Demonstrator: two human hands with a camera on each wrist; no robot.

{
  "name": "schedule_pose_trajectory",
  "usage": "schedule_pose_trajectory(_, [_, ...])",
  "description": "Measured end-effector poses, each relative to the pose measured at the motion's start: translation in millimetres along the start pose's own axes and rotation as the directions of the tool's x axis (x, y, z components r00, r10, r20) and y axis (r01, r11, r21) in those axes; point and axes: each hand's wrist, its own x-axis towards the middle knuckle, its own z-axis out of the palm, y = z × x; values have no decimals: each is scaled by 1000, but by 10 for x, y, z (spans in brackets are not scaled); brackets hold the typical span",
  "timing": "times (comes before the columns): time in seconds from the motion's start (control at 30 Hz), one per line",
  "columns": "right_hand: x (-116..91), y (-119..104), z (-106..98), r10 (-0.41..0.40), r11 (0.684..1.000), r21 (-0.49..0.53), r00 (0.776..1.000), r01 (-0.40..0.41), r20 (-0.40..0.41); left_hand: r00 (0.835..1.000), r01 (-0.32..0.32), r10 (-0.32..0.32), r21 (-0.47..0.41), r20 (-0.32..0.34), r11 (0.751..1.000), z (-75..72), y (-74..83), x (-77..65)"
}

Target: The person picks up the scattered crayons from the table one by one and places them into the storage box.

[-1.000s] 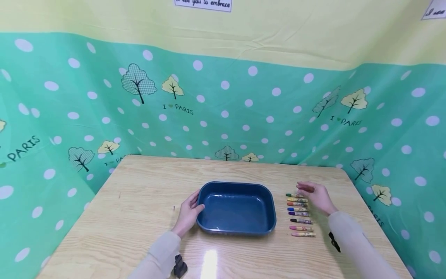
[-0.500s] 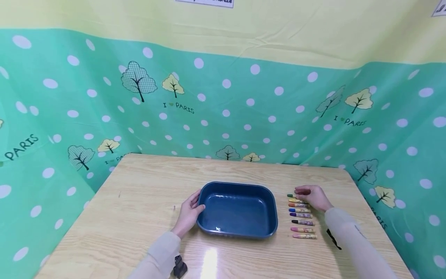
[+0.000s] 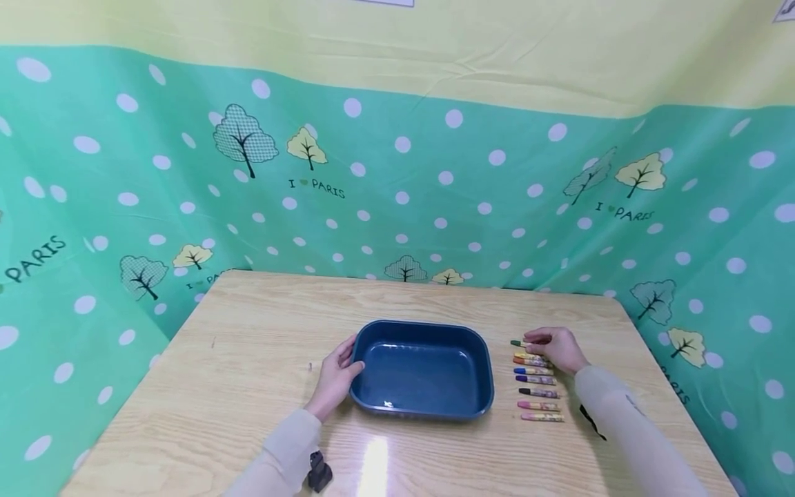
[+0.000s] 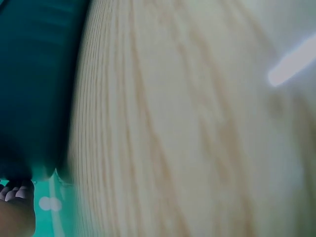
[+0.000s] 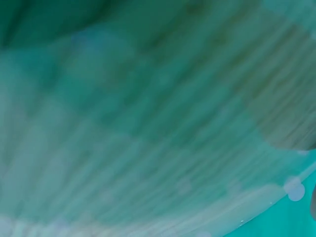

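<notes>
A dark blue rectangular plastic tub (image 3: 422, 417) stands on the table. My left hand (image 3: 335, 383) holds its left end, thumb over the rim and fingers along the outer wall. In the left wrist view the tub's side (image 4: 34, 89) fills the left edge. To the right of the tub, several crayons lie in a column. My right hand (image 3: 557, 348) is at the far end, pinching the green crayon (image 3: 517, 343); its fingers hide most of that crayon. Just below lie a yellow crayon (image 3: 520, 355) and an orange crayon (image 3: 528, 361), very close together.
Nearer me in the column are a blue crayon (image 3: 533, 371), a purple crayon (image 3: 535, 380), a black crayon (image 3: 539, 393) and two pink ones. The wooden table (image 3: 248, 345) meets a green dotted curtain (image 3: 404, 172) behind. The right wrist view is blurred.
My right hand has come down onto the green crayon, which has shifted slightly away from the yellow one. My left hand and the tub stay in place.
</notes>
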Motion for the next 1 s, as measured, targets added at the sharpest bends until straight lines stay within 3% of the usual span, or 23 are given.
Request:
schedule_pose_trajectory(0.43, [-43,-87,-110,-3,1000,-4,999,3,32,1000,-19,19,1,18,1000,4,3,-10])
schedule_pose_trajectory(0.6, [-98,-166,-187,-1,1000,2,1000,1,6,1000,-7,7,-2,21,1000,14,7,-6])
schedule_pose_trajectory(0.83, [-177,-410,-288,-98,995,-20,995,97,-32,1000,8,-8,-9,28,1000,25,35,-46])
schedule_pose_trajectory(1.0, [-219,-681,-297,-97,995,0,995,97,-36,1000,10,-10,-9,19,1000,5,49,-22])
